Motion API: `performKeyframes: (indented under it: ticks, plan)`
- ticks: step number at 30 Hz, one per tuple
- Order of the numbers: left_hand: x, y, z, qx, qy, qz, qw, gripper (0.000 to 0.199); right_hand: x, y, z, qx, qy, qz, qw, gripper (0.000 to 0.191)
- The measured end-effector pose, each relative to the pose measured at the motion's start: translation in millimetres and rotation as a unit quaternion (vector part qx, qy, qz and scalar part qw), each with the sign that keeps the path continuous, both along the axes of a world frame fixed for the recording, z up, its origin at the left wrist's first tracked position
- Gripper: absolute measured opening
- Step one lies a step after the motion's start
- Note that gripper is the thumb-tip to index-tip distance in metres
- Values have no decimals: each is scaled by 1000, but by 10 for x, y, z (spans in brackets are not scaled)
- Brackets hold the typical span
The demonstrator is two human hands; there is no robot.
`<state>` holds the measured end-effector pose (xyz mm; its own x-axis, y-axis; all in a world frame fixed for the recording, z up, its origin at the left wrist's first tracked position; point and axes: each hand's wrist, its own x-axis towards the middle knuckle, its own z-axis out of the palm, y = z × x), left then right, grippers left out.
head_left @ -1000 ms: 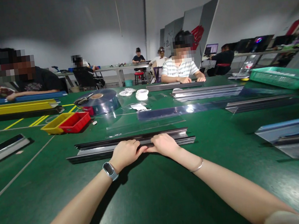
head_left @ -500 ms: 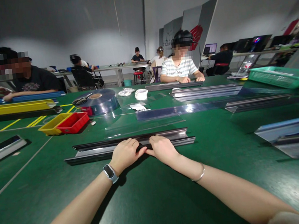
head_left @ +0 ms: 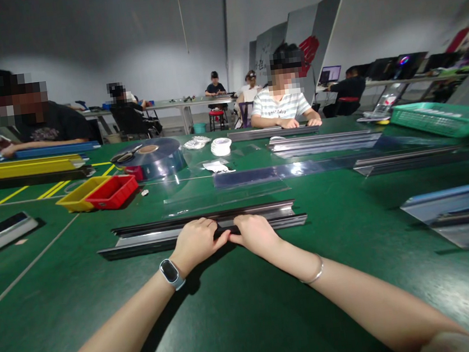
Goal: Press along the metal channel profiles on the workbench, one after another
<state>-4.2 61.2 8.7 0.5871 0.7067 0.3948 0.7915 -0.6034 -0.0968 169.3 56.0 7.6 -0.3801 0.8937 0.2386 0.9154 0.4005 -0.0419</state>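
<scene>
The dark profile (head_left: 147, 247) lies lengthwise on the green table (head_left: 250, 315), nearer to you than the red tray (head_left: 113, 192) and mostly to the right of it. Its left end is roughly in front of the red tray.

CAUTION: The dark profile appears to rest unclamped. Force applied to the near edge alone may tip or slide it; uneven pressure between your hands is the likely cause. Because both hands are grouped near the middle, a sideways push could swing either end. Bearing down hard may press the edge into your thumbs. A loose clear strip (head_left: 228, 196), to the right of the red tray and just beyond the dark profile, could be creased or dragged if the work slips away from you.

Hand state: Your left hand (head_left: 197, 242) is closed over the near edge, fingers curled across the top and thumb on the side facing you. Your right hand (head_left: 258, 234) mirrors this grip on the same edge. The thumb tips meet or nearly meet. Both hands are right of the red tray and nearer to you. The fingertips are hidden inside the dark profile; finger pressure cannot be determined.
</scene>
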Motion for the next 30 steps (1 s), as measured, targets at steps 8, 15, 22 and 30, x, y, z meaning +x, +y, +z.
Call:
performKeyframes:
  ticks: [8,15,22,30]
  plan:
    - [28,-31,61,-8,21,-1,1000,43,45,-15,37,2,1,11,1000,34]
    - [105,-63,59,-4,11,-20,1000,33,37,-32,67,10,11,92,996,18]
    - [175,-54,56,-23,9,-28,999,29,22,9,20,0,20,111,994,17]
    - [170,-16,58,-26,21,-20,999,33,24,35,22,-7,27,115,993,17]
